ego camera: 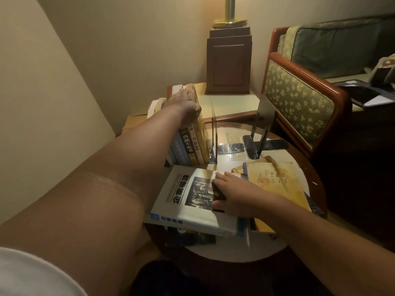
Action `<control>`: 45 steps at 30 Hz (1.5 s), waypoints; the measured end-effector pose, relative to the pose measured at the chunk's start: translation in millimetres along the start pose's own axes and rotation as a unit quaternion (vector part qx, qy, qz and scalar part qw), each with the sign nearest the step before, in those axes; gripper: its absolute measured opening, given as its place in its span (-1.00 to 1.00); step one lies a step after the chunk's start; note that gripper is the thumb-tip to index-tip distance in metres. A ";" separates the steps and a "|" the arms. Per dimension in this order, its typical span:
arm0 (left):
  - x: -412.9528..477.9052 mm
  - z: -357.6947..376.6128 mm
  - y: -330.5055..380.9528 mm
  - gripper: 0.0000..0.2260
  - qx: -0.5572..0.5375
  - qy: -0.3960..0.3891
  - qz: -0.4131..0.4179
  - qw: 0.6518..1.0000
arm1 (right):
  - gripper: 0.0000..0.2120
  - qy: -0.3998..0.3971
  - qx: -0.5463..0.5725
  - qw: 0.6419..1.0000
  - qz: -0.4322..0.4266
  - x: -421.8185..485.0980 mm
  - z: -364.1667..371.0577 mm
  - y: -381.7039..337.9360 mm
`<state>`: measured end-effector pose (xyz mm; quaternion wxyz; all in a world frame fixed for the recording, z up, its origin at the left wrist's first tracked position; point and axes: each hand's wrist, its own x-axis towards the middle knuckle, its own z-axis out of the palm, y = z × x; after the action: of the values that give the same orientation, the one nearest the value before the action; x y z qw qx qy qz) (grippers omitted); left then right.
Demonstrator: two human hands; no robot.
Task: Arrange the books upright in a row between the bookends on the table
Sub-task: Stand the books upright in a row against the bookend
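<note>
Several books stand upright in a row (192, 146) at the back left of the round table (245, 248). My left hand (186, 103) grips their top edges. A dark metal bookend (214, 137) stands right against the row's right side. A second bookend (261, 129) stands apart, further right. My right hand (233, 197) lies flat, fingers spread, on a small dark object atop a white book (181, 201) that lies flat at the front. A yellow book (275, 178) lies flat to its right, over other flat books.
A clear plastic sleeve (232, 148) lies between the bookends. Behind the table stand a low side table (230, 103) with a wooden lamp base (228, 60), and a patterned armchair (299, 103) to the right. A wall runs along the left.
</note>
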<state>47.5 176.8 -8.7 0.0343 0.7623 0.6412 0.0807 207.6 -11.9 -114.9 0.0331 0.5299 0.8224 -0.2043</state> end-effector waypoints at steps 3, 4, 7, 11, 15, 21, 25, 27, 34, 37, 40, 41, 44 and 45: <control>-0.3 1.6 -0.1 -0.50 -0.001 0.012 0.002 1.000 | -0.42 0.044 0.008 0.995 -0.085 10.4 -5.8 -34.8; -0.2 2.6 -0.7 -0.51 -0.006 0.015 0.001 1.000 | -0.41 0.041 0.010 0.994 -0.101 17.2 -3.9 -47.0; 0.4 4.2 -3.8 -0.49 -0.011 0.013 0.010 1.000 | -0.23 0.011 -0.030 0.993 -0.115 40.8 10.2 -75.5; -3.2 2.0 -13.4 -0.47 -0.012 0.014 0.029 0.999 | -0.10 -0.017 -0.148 0.981 -0.123 56.8 19.9 -91.3; -7.1 -0.1 -23.9 -0.48 -0.012 0.009 0.033 0.999 | -0.09 0.005 -0.162 0.977 -0.137 59.9 20.0 -92.7; -8.9 1.4 -28.8 -0.46 -0.023 0.002 0.028 0.999 | -0.19 0.033 -0.048 0.984 -0.171 50.9 10.9 -90.2; -7.3 2.0 -28.4 -0.46 -0.021 0.000 0.027 0.999 | -0.31 0.119 -0.021 0.978 -0.167 45.3 3.4 -85.1; -6.5 2.1 -29.0 -0.47 -0.013 -0.003 0.031 0.999 | -0.36 0.172 0.000 0.971 -0.168 41.7 0.5 -79.8; -3.4 5.4 -30.8 -0.44 -0.024 -0.016 0.035 0.999 | -0.57 0.341 0.107 0.913 -0.198 32.0 -20.4 -46.9; 0.5 4.3 -31.8 -0.42 -0.021 -0.032 0.031 0.999 | -0.58 0.411 0.133 0.879 -0.204 28.4 -32.5 -32.4; 1.3 0.5 -28.2 -0.45 -0.026 -0.037 0.021 0.999 | -0.65 0.486 0.177 0.833 -0.198 22.6 -51.8 -26.1; 0.2 -0.8 -26.5 -0.45 -0.031 -0.037 0.019 0.999 | -0.66 0.505 0.188 0.821 -0.191 20.3 -59.1 -24.8; -2.6 -4.2 -23.6 -0.46 -0.044 -0.041 0.014 0.998 | -0.65 0.551 0.191 0.800 -0.141 15.2 -74.2 -21.9; -3.6 -4.8 -22.9 -0.46 -0.046 -0.039 0.013 0.998 | -0.64 0.561 0.190 0.797 -0.119 13.9 -73.9 -21.6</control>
<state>23.8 177.0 -7.9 0.0926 0.7711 0.6248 0.0808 194.3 19.7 -44.5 -0.5602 0.4449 0.6983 -0.0257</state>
